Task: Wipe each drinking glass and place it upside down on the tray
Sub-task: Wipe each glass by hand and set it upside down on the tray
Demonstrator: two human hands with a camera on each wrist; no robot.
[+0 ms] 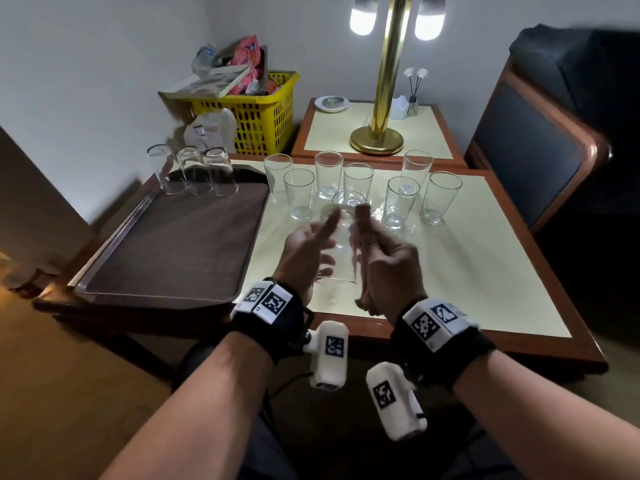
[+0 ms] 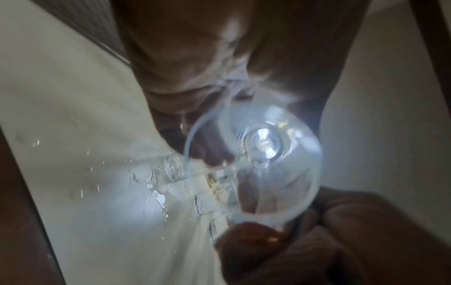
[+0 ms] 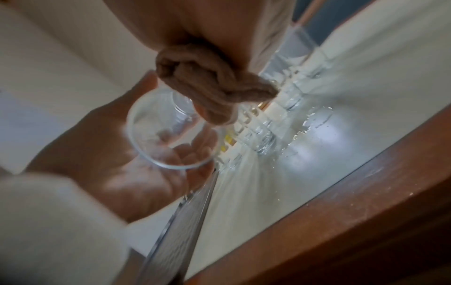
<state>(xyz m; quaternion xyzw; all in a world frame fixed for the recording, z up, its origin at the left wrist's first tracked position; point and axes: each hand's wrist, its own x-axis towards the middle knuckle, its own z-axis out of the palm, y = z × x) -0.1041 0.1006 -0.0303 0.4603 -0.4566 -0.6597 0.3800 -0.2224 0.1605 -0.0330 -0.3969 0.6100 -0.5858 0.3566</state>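
A clear drinking glass [image 1: 341, 251] hangs tilted above the cream table top [image 1: 467, 271], its mouth toward me. My left hand [image 1: 322, 233] cradles it from the left, its fingers showing through the glass [image 3: 168, 131] in the right wrist view. To the glass's right, my right hand [image 1: 367, 230] grips a bunched brown cloth [image 3: 214, 90] against the glass wall. On the brown tray [image 1: 173, 244] at the left, three glasses [image 1: 194, 171] stand upside down along its far edge. Several upright glasses [image 1: 398, 202] stand on the table behind my hands.
A brass lamp [image 1: 377, 133] stands on a side table behind. A yellow basket [image 1: 256, 112] full of clutter sits at the back left, and a dark chair [image 1: 536, 150] at the right. Water drops [image 2: 156, 194] lie on the table top.
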